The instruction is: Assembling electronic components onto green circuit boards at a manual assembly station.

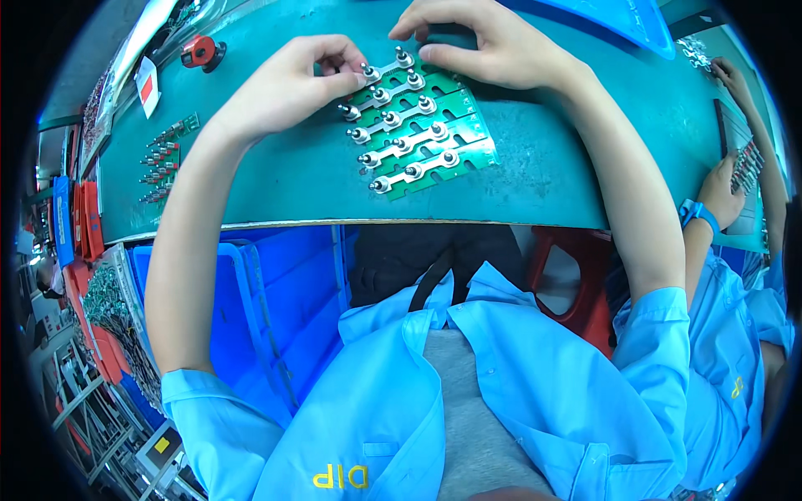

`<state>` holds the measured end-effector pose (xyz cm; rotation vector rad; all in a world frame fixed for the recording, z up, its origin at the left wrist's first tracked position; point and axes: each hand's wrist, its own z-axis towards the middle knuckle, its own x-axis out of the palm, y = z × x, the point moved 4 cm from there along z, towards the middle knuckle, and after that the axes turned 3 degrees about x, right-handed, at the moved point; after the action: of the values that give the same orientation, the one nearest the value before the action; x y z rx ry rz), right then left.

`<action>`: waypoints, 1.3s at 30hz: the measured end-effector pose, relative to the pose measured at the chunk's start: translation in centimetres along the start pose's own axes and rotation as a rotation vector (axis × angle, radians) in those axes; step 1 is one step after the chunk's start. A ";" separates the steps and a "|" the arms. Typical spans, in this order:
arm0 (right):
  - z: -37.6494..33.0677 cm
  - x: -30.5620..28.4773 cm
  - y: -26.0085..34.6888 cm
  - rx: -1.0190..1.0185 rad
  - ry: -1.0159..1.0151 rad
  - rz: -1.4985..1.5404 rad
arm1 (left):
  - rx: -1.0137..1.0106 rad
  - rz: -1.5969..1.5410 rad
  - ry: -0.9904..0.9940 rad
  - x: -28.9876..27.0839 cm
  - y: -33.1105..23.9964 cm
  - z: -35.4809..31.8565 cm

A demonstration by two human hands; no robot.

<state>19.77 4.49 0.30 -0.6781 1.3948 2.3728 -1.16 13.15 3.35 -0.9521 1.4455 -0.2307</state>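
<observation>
At upper centre, the left hand (288, 83) pinches a metal toggle switch (368, 73) on a green circuit-board panel (422, 134). The right hand (484, 46) presses flat, fingers spread, apparently steadying the panel on the teal workbench (276, 184).

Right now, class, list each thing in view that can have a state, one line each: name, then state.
Green circuit board panel: flat on the teal work surface, rows of metal toggle switches fitted.
Left hand: fingertips pinching a switch at the panel's upper left.
Right hand: fingers pressing the panel's top edge.
Red knob: untouched.

Teal workbench (535, 184), blue bin (276, 301) and red stool (585, 292) beneath.
</observation>
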 end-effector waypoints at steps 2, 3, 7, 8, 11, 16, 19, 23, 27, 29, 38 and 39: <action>-0.4 -1.0 0.1 0.049 -0.027 0.012 | 0.003 0.010 0.001 0.2 0.0 0.1; -0.6 -1.4 0.6 0.056 -0.033 0.006 | 0.011 0.009 0.006 0.3 0.1 0.1; -2.9 -3.0 3.9 0.384 -0.124 -0.210 | 0.028 -0.007 -0.148 -0.3 0.4 -1.0; -4.0 -2.6 4.8 0.464 -0.135 -0.285 | 0.049 -0.008 -0.147 -0.6 0.2 -1.2; -5.8 -0.9 6.5 0.602 -0.165 -0.350 | 0.076 -0.135 -0.310 -2.1 -0.4 -2.0; -7.0 -0.3 6.8 0.724 -0.328 -0.263 | 0.063 -0.215 -0.322 -2.9 0.1 -2.8; -8.4 -0.9 6.4 0.754 -0.453 -0.186 | 0.015 -0.223 -0.302 -3.0 0.8 -4.1; -13.5 -4.9 5.7 0.844 -0.594 -0.103 | -0.028 -0.152 -0.346 -3.1 0.8 -5.9; -22.1 -12.2 3.7 0.886 -0.708 -0.295 | 0.057 0.143 -0.599 -6.6 1.5 -10.5; -27.2 -15.0 1.7 0.938 -0.744 -0.414 | -0.044 0.306 -0.713 -8.5 4.8 -14.8; -25.4 -15.1 7.8 1.059 -0.803 -0.677 | -0.547 0.531 -0.850 -7.7 16.0 -25.5; -23.7 -14.2 9.4 0.999 -0.837 -0.680 | -0.573 0.485 -0.855 -7.5 15.6 -24.9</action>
<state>32.95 -21.17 4.99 0.1335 1.3695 0.9829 -31.11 17.78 2.26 -0.9361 0.8830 0.8959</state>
